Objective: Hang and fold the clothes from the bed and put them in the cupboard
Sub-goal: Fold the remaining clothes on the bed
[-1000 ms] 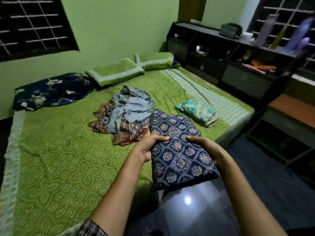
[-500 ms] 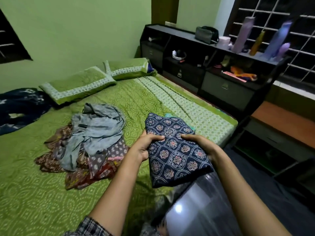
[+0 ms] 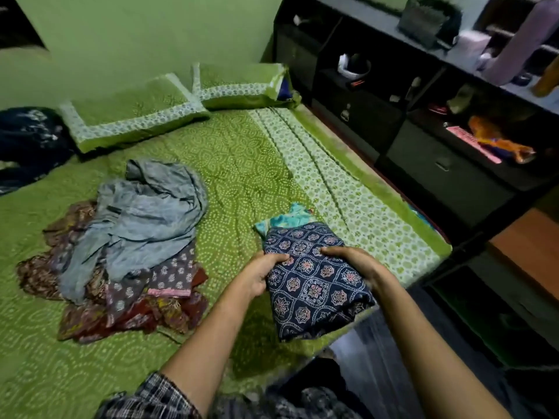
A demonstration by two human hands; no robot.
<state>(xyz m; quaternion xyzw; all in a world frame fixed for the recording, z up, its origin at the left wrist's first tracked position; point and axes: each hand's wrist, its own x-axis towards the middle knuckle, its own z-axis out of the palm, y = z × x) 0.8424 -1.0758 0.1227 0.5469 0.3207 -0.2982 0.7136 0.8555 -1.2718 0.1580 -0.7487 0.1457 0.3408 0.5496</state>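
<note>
1. Over at the bed (image 3: 242,164) corner, the person's left hand (image 3: 260,278) and right hand (image 3: 354,264) each grip a side of the folded navy cloth (image 3: 314,291).
2. Probably best lowered flat and square onto the teal folded piece (image 3: 287,220) peeking out behind.
3. A second ago the teal one lay fully uncovered, further off.

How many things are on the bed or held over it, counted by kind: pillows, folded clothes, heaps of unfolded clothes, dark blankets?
Pillows: 2
Folded clothes: 2 (navy patterned cloth, held by left hand and right hand; turquoise cloth behind it)
Heap of unfolded clothes: 1
Dark blanket: 1
Total: 6
</note>
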